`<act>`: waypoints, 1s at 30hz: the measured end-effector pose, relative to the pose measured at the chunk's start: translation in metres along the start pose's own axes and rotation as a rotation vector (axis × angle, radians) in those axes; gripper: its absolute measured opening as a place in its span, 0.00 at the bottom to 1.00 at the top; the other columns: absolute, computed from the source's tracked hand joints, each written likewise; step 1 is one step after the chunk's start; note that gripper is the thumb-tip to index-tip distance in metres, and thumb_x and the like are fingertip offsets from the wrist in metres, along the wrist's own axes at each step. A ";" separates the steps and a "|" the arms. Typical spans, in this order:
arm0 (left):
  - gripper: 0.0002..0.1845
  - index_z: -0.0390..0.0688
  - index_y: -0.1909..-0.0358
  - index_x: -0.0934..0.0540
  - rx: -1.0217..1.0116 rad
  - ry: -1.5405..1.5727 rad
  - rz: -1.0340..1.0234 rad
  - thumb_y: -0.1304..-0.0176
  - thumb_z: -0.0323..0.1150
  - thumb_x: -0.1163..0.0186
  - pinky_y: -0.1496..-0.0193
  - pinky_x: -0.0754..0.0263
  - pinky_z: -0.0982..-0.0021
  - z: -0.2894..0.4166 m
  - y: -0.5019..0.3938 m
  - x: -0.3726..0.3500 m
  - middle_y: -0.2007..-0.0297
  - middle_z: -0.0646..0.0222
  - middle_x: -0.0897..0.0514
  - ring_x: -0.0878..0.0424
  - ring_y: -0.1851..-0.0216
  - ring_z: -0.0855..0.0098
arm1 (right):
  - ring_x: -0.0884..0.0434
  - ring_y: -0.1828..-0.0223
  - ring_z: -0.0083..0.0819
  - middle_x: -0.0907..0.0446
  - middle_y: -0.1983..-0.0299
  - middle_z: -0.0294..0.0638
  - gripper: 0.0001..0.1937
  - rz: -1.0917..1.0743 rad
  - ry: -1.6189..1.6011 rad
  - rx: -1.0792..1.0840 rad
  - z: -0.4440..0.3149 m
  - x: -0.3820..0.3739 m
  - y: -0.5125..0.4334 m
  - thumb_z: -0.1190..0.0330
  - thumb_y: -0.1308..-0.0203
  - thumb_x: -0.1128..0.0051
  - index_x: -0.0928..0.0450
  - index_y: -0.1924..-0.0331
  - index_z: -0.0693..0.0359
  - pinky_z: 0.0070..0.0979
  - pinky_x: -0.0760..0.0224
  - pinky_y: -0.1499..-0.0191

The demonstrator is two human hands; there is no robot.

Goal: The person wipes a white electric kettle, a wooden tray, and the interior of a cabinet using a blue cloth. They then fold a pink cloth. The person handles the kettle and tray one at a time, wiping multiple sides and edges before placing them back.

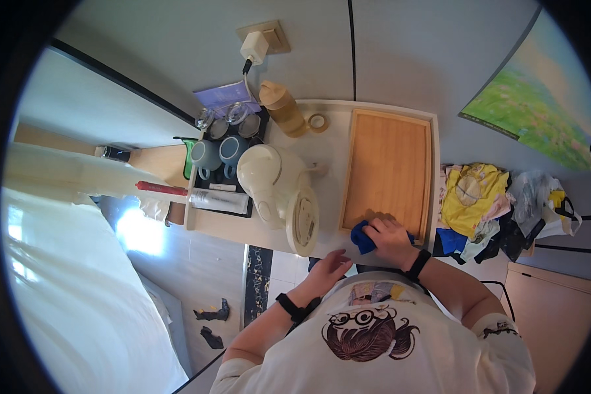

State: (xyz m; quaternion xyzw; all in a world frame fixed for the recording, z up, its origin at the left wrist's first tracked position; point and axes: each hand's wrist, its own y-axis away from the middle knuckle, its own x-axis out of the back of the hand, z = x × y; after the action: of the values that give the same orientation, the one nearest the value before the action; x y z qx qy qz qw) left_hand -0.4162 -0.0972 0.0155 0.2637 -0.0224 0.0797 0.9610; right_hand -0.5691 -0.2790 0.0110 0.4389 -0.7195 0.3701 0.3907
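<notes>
My right hand presses a blue cloth against the near edge of a shallow wooden tray. Its fingers curl over the cloth and hide part of it. To the left, my left hand hovers by the front edge of the white tabletop, holding nothing, its fingers a little apart. A cream electric kettle stands left of the tray, and its round base leans on edge beside it, close to my left hand.
Blue-grey mugs, upturned glasses and a white tube share a black tray at left. A bottle of yellowish liquid and a tape roll sit behind the kettle. Folded clothes are piled at right. A plugged-in adapter is on the wall.
</notes>
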 end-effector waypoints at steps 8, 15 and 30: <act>0.19 0.35 0.49 0.30 0.108 0.936 0.385 0.29 0.41 0.48 0.41 0.29 0.65 0.015 -0.048 -0.034 0.57 0.64 0.22 0.23 0.50 0.70 | 0.22 0.58 0.42 0.25 0.60 0.43 0.18 -0.041 -0.059 0.004 0.001 0.007 0.004 0.73 0.54 0.42 0.24 0.55 0.58 0.37 0.29 0.55; 0.13 0.36 0.53 0.28 -0.067 0.643 0.484 0.33 0.34 0.41 0.59 0.22 0.74 0.048 -0.027 -0.041 0.63 0.68 0.20 0.20 0.63 0.78 | 0.21 0.56 0.46 0.23 0.56 0.45 0.24 -0.019 -0.288 0.025 -0.012 0.050 0.013 0.70 0.60 0.34 0.24 0.53 0.60 0.39 0.27 0.54; 0.22 0.40 0.51 0.27 -0.599 -0.577 0.460 0.46 0.31 0.32 0.70 0.23 0.62 0.092 0.098 -0.018 0.70 0.56 0.17 0.17 0.71 0.55 | 0.25 0.50 0.40 0.26 0.47 0.39 0.36 0.123 -0.072 0.279 -0.120 0.134 0.013 0.66 0.70 0.33 0.23 0.45 0.51 0.37 0.31 0.49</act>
State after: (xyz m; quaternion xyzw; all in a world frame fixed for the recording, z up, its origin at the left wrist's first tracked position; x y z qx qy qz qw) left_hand -0.4504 -0.0636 0.1429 -0.0255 -0.3684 0.2038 0.9067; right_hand -0.5937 -0.2156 0.1774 0.4570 -0.7001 0.4739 0.2765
